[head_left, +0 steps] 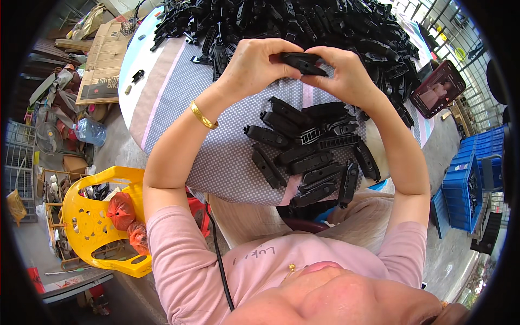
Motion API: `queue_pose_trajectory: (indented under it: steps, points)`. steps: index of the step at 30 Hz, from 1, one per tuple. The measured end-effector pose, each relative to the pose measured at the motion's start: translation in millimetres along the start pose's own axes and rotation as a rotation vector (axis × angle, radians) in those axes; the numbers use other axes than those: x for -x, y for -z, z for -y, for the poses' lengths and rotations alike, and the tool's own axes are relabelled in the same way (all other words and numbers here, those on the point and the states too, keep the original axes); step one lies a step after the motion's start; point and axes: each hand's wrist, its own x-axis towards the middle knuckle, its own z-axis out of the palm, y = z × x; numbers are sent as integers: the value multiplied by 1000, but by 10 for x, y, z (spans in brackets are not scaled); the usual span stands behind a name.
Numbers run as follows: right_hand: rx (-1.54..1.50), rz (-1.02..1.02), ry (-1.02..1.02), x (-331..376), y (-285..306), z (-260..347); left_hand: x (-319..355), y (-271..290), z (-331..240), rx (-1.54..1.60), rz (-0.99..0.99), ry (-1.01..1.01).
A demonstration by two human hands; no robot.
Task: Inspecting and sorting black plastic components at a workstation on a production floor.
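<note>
A black plastic part [302, 62] is held pinched between the closed fingers of the left hand [253, 67] and right hand [346, 76] above the table [179, 92]; apparently it is being pressed together, calling for even pressure.

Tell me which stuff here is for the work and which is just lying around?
For the work:
- black part, held by left hand and right hand
- near pile of the same parts
- big heap behind

Lying around:
- phone
- yellow chair
- cardboard
- blue crates
- water bottle
</note>
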Motion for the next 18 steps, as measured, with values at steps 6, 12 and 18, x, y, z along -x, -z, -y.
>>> queue_pose_trajectory:
  steps: [6,12,18]
  points:
    - [-10,30,27,14,36,-17,17,-24,-45,-12,-33,5]
    - [94,-38,90,23,29,46,13,3,-102,-82,-78,-68]
    - [178,-69,148,10,8,41,17,4,-70,-122,-75,-97]
